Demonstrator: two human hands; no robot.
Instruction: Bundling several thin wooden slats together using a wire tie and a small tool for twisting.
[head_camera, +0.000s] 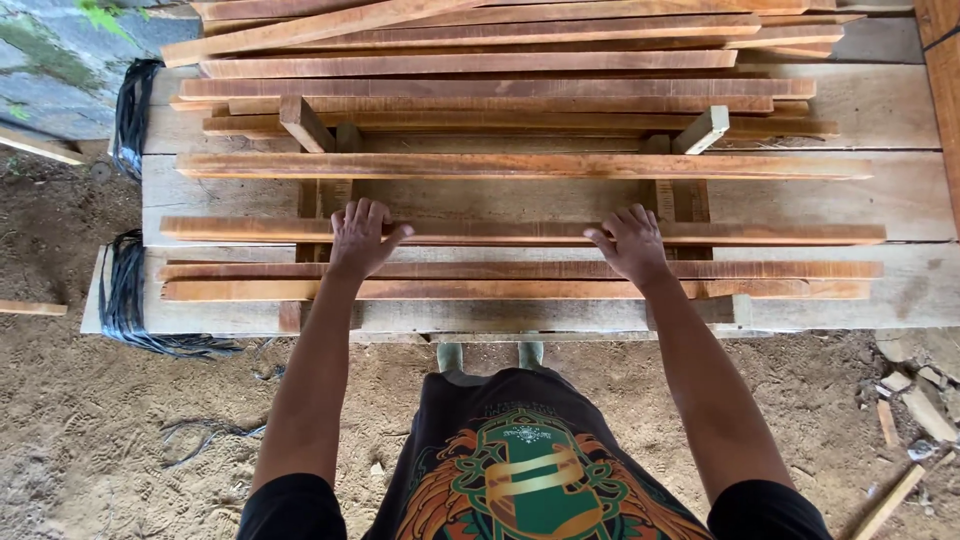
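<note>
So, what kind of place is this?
Probably an outdoor woodworking yard: both hands, left and right, rest on a slat atop a plank bench, with a sandy ground below.

Two hands (362, 238); four near slats (520, 233); two black bundles (135, 110)

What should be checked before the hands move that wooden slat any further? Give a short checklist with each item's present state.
1. Left hand on the slat: ok, palm flat on it.
2. Right hand on the same slat: ok, fingers over its far edge.
3. Hands spread evenly about the middle: ok.
4. Slat resting on both cross supports: ok.
5. Neighbouring slats apart from it: ok, a gap shows.
6. Firmness of grip: cannot tell.
</note>
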